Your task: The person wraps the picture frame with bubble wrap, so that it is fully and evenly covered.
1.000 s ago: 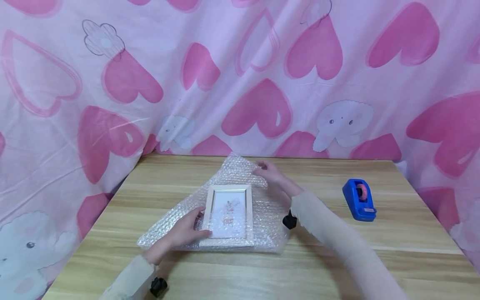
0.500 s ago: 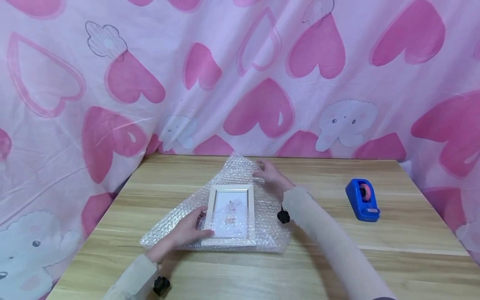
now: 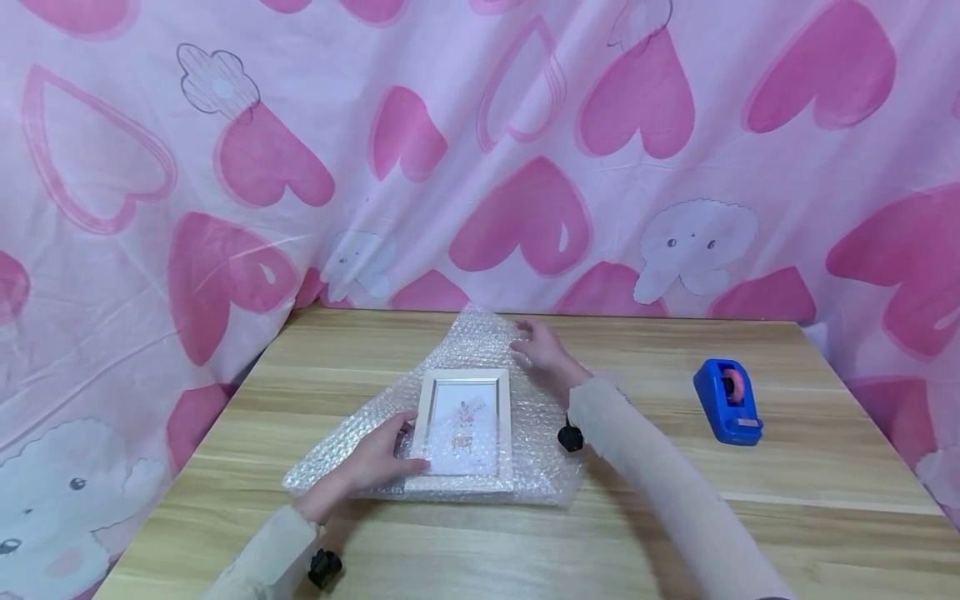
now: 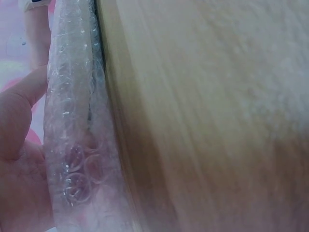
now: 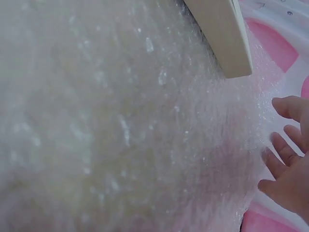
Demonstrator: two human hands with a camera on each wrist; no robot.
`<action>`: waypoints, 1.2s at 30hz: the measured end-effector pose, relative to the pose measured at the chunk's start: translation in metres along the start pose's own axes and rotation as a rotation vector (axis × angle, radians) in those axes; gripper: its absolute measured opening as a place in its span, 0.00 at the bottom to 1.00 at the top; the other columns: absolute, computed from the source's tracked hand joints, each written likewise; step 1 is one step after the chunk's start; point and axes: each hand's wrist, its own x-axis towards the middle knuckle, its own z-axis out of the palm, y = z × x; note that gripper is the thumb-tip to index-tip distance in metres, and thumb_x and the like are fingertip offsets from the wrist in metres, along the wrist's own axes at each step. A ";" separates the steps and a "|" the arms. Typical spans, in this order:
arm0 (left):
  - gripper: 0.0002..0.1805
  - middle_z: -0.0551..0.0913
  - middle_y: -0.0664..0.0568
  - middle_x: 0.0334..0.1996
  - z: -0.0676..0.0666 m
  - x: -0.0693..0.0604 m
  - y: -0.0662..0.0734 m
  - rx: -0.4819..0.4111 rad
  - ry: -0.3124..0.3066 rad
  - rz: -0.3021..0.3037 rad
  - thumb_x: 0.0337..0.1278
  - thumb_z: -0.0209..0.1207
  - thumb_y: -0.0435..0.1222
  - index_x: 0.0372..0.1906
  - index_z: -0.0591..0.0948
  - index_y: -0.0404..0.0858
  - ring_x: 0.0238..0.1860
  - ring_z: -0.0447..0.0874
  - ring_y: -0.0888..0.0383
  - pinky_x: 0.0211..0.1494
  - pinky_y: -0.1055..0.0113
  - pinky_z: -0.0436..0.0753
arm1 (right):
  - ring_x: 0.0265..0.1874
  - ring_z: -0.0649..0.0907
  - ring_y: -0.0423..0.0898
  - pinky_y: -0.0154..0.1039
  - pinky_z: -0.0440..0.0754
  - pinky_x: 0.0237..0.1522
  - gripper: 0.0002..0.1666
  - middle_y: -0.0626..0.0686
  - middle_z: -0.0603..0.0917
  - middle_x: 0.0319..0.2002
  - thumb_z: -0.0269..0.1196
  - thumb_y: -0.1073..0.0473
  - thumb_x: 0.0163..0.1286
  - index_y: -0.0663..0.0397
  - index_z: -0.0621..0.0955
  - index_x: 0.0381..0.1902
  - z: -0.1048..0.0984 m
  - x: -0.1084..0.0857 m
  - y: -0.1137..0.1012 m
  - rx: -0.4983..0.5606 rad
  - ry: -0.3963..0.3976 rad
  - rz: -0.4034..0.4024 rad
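Note:
A picture frame [image 3: 503, 417], white with a small plant print, lies on a sheet of bubble wrap [image 3: 468, 340] on the table. Clear wrap seems to cover its lower part. My left hand [image 3: 371, 458] rests at the frame's lower left corner, thumb on the front and fingers along the left edge. In the left wrist view, bubble wrap [image 4: 72, 106] hides part of that hand. Beyond the frame's upper right corner, my right hand [image 3: 546, 348] reaches to the sheet's far right edge. The right wrist view shows its fingers [image 5: 285, 150] spread beside the wrap.
A blue tape dispenser [image 3: 727, 404] with a pink roll stands at the right on the wooden table [image 3: 795, 475]. A pink curtain with hearts [image 3: 525, 212] hangs behind the table's far edge and along both sides.
The whole scene has shifted slightly right in the head view. My right hand has moved a little against the sheet's edge; the left hand keeps its place at the frame.

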 end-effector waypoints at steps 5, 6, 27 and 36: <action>0.45 0.76 0.45 0.51 0.000 0.000 0.000 -0.008 0.001 0.001 0.34 0.70 0.45 0.62 0.65 0.35 0.54 0.72 0.48 0.60 0.51 0.68 | 0.54 0.70 0.54 0.45 0.70 0.58 0.30 0.60 0.70 0.53 0.58 0.71 0.57 0.64 0.67 0.59 0.001 0.001 -0.005 0.006 0.023 -0.095; 0.45 0.76 0.45 0.51 0.000 0.001 0.000 -0.012 -0.001 -0.004 0.34 0.70 0.45 0.62 0.65 0.36 0.54 0.72 0.48 0.61 0.52 0.68 | 0.52 0.70 0.54 0.44 0.71 0.57 0.30 0.60 0.71 0.52 0.58 0.72 0.56 0.64 0.68 0.59 0.001 0.001 -0.006 -0.008 0.024 -0.123; 0.45 0.77 0.48 0.47 0.002 0.002 -0.002 -0.006 0.012 0.003 0.33 0.71 0.46 0.61 0.66 0.35 0.50 0.74 0.49 0.58 0.51 0.70 | 0.30 0.78 0.45 0.34 0.78 0.32 0.11 0.56 0.84 0.34 0.59 0.62 0.63 0.63 0.82 0.40 0.007 -0.017 -0.032 -0.276 0.058 -0.420; 0.46 0.77 0.50 0.45 0.003 0.003 -0.002 0.001 0.017 -0.005 0.32 0.71 0.46 0.61 0.66 0.35 0.48 0.75 0.52 0.57 0.54 0.72 | 0.33 0.80 0.48 0.35 0.80 0.36 0.09 0.56 0.83 0.37 0.60 0.64 0.62 0.63 0.82 0.38 0.008 -0.033 -0.034 -0.207 -0.011 -0.449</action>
